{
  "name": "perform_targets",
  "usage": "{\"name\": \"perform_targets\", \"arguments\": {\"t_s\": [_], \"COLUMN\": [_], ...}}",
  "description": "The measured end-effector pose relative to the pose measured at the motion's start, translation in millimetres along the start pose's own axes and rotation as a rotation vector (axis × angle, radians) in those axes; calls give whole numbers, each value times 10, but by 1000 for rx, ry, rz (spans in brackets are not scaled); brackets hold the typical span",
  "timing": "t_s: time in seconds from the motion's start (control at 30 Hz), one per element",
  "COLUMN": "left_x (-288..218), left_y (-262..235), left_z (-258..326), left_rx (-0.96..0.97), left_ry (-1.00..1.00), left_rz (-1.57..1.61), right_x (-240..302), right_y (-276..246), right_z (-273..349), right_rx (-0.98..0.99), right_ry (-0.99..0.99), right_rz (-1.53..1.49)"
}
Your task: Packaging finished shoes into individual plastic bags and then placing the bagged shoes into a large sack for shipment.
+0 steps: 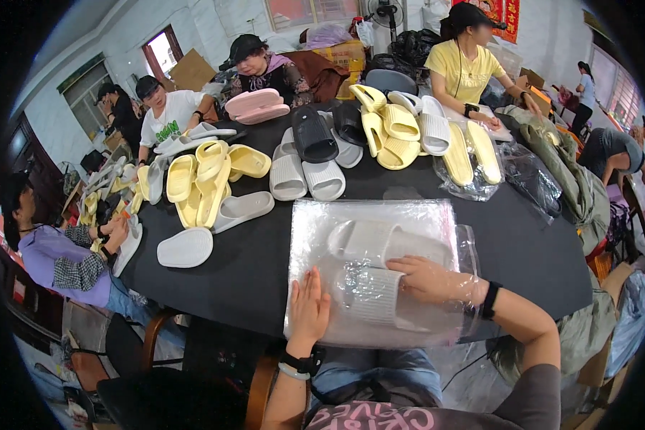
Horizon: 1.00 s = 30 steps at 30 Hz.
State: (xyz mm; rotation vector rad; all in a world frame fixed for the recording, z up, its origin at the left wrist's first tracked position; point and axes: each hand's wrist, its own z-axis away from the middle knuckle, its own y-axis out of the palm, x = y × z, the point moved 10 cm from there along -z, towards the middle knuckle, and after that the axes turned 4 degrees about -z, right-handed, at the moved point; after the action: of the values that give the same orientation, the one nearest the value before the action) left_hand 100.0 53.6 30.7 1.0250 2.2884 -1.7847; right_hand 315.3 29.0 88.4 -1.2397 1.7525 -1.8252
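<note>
A pair of light grey slide slippers lies side by side inside a clear plastic bag (310,228) on the table in front of me. The farther slipper (362,240) and the nearer slipper (368,292) both have ribbed straps toward the left. My left hand (310,304) rests flat on the bag's near left part, fingers stretched out. From the right, my right hand (431,281) reaches in under the plastic film. Its fingers stretch over the nearer slipper beside the strap; its fingertips are partly blurred by the film.
Loose yellow slippers (206,183), grey slippers (324,179), black slippers (313,135) and pink slippers (257,106) cover the table's far side. Yellow slippers in a clear bag (473,154) lie at right. Several people sit around the black table (244,276). A wooden-armed chair (264,390) stands near my left.
</note>
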Motion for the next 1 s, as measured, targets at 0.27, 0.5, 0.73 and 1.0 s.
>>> {"name": "perform_targets", "arguments": {"t_s": [0.27, 0.5, 0.73, 1.0], "left_x": [-71, -150, -79, 790], "left_y": [76, -8, -217, -364], "left_z": [-40, -23, -1, -93], "left_rx": [21, 49, -14, 141], "left_ry": [-3, -53, -53, -351], "left_rz": [-303, -437, -572, 351], "right_x": [-127, -442, -1039, -674], "right_y": [-256, -340, -137, -161], "right_z": [1150, 2333, 4214, 3613], "right_rx": [-40, -295, -1026, -1383], "right_ry": [137, 689, 816, 730], "right_rz": [-48, -422, -770, -1217]}}
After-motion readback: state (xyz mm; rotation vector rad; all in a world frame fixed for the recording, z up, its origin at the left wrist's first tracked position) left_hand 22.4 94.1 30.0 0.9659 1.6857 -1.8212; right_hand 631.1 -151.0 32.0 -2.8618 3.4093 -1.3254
